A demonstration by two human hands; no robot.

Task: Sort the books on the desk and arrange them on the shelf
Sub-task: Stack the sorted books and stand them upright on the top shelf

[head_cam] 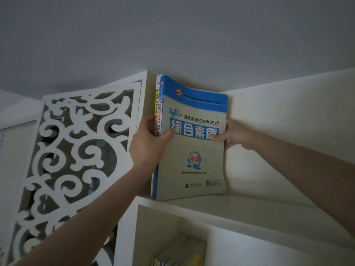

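1. The blue book (192,150) stands upright in the middle of the frame on the top shelf board (240,206). It is pressed against the thin books (156,106), which sit by the shelf's left wall.
2. Both hands grasp it. The left hand (148,144) clasps the spine side, thumb on the cover and fingers curled round the spines. The right hand (237,135) pinches the open edge, thumb in front and fingers behind.
3. Nothing props the book on its right. If it is let go while leaning, I'd expect it to flop rightward and take the thin books with it.
4. Its lower spine corner sits at the board's front lip, so an outward tug could tip it off. The soft cover, curled at the top, may also sag.
5. The cover reads "2017", "国家教师资格考试", "综合素质" and "小学". A yellow spine shows "2024" and "山西中考". The smaller print is too blurred to read.
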